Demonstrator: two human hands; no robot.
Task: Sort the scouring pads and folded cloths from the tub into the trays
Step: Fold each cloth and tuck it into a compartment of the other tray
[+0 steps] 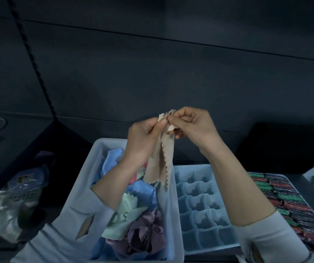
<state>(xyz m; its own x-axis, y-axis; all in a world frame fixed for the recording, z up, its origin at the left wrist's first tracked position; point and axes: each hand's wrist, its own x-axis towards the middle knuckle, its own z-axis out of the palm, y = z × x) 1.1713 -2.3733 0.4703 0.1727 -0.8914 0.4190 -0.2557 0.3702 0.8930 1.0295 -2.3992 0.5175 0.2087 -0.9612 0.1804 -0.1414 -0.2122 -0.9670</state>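
A beige cloth (164, 158) with zigzag edges hangs above the tub, pinched at its top edge by both hands. My left hand (142, 141) grips the top left corner and my right hand (194, 126) grips the top right, fingertips almost touching. Below them the pale tub (87, 177) holds a heap of loose cloths in blue (142, 190), mint green (125, 215), purple (146, 230) and pink. Right of the tub lies a light blue tray (203, 207) split into many small compartments, all of them bare.
A second tray (292, 211) at the far right is packed with rows of red, green and dark rolled items. Plastic-wrapped packages (19, 198) lie on the dark table at the left. A dark wall rises behind, with a dark box at the back right.
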